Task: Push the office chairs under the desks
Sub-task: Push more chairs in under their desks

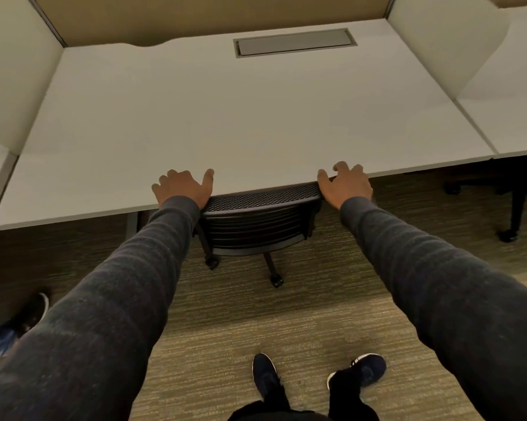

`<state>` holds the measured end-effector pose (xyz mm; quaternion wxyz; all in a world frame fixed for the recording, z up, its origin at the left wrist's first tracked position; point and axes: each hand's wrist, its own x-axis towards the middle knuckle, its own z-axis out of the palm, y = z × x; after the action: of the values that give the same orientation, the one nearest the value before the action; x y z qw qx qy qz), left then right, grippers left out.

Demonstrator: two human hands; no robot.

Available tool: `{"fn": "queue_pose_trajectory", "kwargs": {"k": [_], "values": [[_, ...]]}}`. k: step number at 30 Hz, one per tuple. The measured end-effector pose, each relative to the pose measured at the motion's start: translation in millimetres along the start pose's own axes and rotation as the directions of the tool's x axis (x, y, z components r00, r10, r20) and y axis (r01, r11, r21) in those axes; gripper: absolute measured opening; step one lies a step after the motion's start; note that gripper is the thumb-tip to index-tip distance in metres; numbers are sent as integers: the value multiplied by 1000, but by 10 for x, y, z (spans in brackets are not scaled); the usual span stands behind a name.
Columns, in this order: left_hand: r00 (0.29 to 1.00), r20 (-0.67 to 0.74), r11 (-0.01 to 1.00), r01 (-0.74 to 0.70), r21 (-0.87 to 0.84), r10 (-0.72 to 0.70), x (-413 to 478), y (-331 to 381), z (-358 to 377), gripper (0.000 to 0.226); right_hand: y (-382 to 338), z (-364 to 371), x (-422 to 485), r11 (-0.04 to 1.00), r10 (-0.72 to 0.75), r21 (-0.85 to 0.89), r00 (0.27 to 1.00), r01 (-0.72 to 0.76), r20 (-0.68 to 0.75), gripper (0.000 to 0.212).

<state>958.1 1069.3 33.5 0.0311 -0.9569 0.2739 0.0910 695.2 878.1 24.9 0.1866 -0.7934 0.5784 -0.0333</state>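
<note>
At the desk (225,117) edge, the left hand (181,186) and right hand (345,185) grip the two top corners of the chair (256,220) backrest, equally near, seat already under the desk, backrest broadside to it

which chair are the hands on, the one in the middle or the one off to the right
The middle chair: both hands grip its backrest top at the desk edge. The right chair sits untouched.
</note>
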Motion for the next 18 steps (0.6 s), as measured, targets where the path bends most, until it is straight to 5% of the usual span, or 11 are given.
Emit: {"fn": "queue_pose_trajectory", "kwargs": {"k": [4, 9, 14, 18], "values": [[965, -109, 971, -238, 11, 238, -335, 587, 9, 83, 287, 61, -319, 989, -148, -19, 985, 147, -88, 71], [825, -128, 833, -552, 27, 551, -990, 1454, 246, 81, 766, 174, -682, 967, -254, -11, 965, 254, -68, 77], [624, -161, 639, -766, 69, 765, -1655, 2519, 568, 85, 1849, -98, -788, 987, -157, -35, 986, 155, -49, 79], [571, -61, 574, -808, 130, 818, -1974, 3060, 825, 84, 2469, -310, -795, 995, -97, -31, 993, 95, -66, 77]]}}
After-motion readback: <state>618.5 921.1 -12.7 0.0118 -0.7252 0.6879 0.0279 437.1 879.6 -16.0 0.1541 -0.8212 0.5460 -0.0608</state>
